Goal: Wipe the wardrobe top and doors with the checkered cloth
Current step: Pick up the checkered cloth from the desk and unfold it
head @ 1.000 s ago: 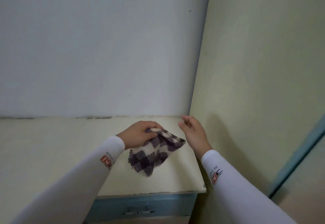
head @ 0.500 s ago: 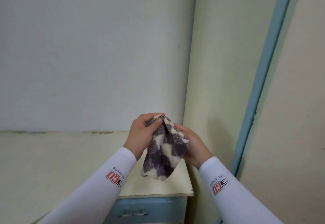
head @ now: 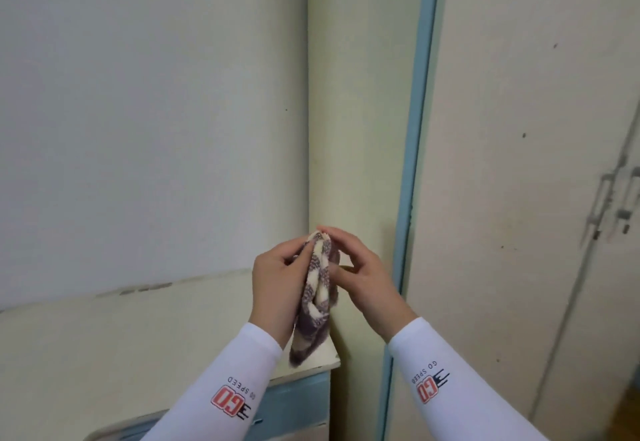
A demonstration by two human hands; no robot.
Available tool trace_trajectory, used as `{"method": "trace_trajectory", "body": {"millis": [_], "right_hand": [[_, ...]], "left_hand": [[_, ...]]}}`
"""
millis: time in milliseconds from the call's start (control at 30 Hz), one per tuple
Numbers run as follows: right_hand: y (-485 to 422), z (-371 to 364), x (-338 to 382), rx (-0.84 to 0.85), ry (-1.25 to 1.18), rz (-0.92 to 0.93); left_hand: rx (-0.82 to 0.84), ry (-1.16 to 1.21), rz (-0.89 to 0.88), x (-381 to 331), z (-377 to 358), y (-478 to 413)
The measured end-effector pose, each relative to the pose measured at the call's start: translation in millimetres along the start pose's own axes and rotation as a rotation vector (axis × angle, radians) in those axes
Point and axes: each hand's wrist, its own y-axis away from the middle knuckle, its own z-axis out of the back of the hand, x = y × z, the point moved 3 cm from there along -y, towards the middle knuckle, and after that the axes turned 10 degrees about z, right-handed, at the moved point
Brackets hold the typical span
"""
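The checkered cloth, purple and cream, hangs folded between my two hands above the right end of the cream cabinet top. My left hand grips the cloth's left side near its top. My right hand presses against its right side, fingertips pinching the top edge. To the right stands the tall wardrobe: its cream side panel, blue edge strip and cream door.
A pale wall rises behind the low top. A blue drawer front sits under the top's edge. Metal door handles show at the far right on the wardrobe doors.
The cloth was lifted off the low top by my left hand, my right hand joined it, and the cloth is now folded narrower between both hands. The view swung right toward the wardrobe doors.
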Motion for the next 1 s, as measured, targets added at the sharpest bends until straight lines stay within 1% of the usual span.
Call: {"method": "trace_trajectory", "body": {"millis": [33,100,167,300,367,500,567,667,767,867,1000], "right_hand": [[2,5,6,-0.010,0.005,0.016],[5,15,12,-0.048,-0.065,0.025],[7,21,15,-0.069,-0.127,0.042],[7,45,23,-0.070,-0.203,0.072],[5,61,28,-0.069,-0.223,0.078],[2,109,33,-0.004,-0.234,0.087],[2,138,36,0.015,-0.205,0.083],[1,183,37,-0.014,-0.164,0.089],[2,227,33,-0.014,-0.153,0.095],[2,265,28,-0.058,-0.110,0.057],[-4,329,18,-0.143,-0.040,-0.019]], "left_hand": [[-0.031,-0.026,-0.028,-1,-4,2],[-0.094,-0.081,-0.089,-3,-13,5],[-0.147,-0.086,-0.105,-5,-22,6],[-0.170,-0.100,-0.121,-10,-49,7],[-0.146,-0.072,-0.110,-11,-66,6],[-0.058,0.001,-0.087,-9,-117,12],[-0.069,-0.005,-0.111,-7,-143,15],[-0.115,-0.007,-0.142,-4,-174,19],[-0.193,-0.065,-0.181,-2,-198,21],[-0.288,-0.121,-0.196,-2,-196,19],[-0.432,-0.291,-0.182,-1,-186,16]]}}
